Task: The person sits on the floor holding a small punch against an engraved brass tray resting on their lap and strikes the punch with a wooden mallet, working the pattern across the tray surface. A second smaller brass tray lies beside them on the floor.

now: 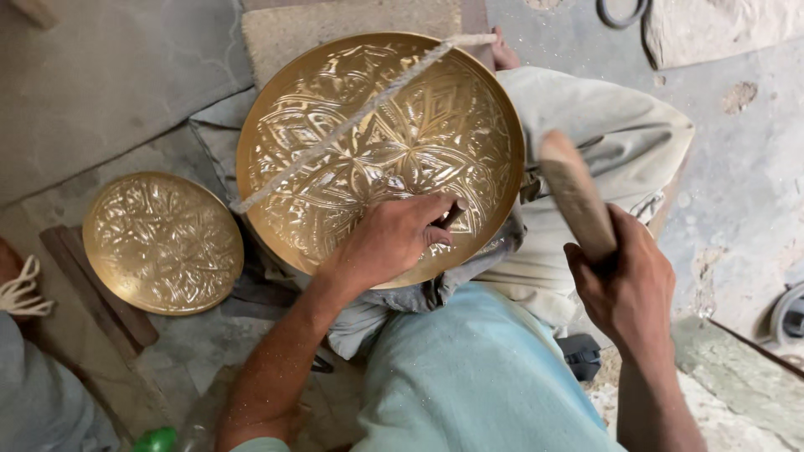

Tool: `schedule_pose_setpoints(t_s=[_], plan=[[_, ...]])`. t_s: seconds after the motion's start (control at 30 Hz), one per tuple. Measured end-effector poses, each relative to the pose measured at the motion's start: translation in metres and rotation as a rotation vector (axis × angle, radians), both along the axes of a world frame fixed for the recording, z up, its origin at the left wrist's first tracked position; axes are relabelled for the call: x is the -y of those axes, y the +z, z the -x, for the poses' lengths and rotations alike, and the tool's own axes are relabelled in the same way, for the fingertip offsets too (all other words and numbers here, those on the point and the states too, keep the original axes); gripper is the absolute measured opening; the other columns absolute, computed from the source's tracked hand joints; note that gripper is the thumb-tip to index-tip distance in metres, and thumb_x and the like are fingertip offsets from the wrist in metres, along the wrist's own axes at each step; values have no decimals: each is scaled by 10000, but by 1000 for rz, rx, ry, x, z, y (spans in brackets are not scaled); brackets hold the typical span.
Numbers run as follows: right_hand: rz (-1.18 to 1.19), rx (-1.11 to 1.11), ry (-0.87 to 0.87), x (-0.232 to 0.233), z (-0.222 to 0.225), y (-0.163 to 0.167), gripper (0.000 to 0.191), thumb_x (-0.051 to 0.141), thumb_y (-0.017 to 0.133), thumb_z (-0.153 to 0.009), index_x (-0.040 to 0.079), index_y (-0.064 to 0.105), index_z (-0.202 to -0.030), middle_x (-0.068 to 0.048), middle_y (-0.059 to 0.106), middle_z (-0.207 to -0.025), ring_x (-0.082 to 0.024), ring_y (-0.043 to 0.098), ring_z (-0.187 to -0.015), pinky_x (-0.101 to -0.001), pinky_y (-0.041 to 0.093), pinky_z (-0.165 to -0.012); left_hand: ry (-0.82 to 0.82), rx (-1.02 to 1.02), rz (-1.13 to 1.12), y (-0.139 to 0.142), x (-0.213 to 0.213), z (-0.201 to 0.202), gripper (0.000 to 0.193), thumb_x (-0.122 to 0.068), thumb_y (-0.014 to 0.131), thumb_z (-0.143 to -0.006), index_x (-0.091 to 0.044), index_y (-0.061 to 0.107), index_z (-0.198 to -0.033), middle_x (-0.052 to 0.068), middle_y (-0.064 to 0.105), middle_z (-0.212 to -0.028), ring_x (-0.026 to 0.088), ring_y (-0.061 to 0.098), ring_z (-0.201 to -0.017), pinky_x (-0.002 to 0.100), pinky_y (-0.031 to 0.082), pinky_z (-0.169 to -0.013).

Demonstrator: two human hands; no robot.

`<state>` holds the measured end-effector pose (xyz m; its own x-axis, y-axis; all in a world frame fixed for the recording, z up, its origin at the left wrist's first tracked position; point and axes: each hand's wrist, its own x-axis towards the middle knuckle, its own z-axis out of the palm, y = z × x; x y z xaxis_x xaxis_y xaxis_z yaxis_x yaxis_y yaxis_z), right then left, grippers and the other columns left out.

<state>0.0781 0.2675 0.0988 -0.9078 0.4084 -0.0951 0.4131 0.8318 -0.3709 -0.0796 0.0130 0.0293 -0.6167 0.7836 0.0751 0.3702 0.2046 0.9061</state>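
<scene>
On the big brass tray (381, 151), the left hand (394, 238) has its fingers pinched shut around a small dark punch (453, 214), tip pressed to the engraved surface near the lower rim. The right hand (624, 289) is fisted around a wooden mallet (576, 194) — raised, blurry, just right of the tray. A rope (352, 117) crosses the tray diagonally. A smaller brass plate (163, 243) lies on the floor to the left.

The large tray (381, 142) is glossy golden metal, its face embossed with a raised pattern; the smaller tray (162, 242) on the left has the same finish. A rough twisted fibre rope (352, 117) crosses the large tray. The mallet (578, 197) is matt, worn wood; the floor (737, 192) is rough, pitted concrete.
</scene>
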Motion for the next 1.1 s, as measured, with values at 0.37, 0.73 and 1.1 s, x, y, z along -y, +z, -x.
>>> schedule_pose_setpoints(t_s=[0.37,0.73,1.1], plan=[[379,-10,-94,-28,20,10,566,124,733,-854,29,525,-1371,-145,721,-1120,-258,719,-991,-395,572,-848,-121,240,129,1,-13,2,276,52,569,-964,-11,555,-1232,169,695,-1128,251,781,-974,333,661,-704],[289,54,-48,-17,24,13,462,30,649,-867,22,600,-1326,-158,681,-1038,-280,684,-910,-390,543,-805,-109,116,89,6,-18,8,278,8,685,-892,-3,614,-1161,186,712,-1074,379,731,-967,450,589,-786],[-57,106,132,-17,21,10,492,-4,669,-839,52,625,-1326,-169,697,-1083,-348,672,-966,-483,536,-839,-114,57,79,4,-15,7,294,60,643,-903,-23,587,-1180,168,717,-1119,303,771,-950,363,644,-791]])
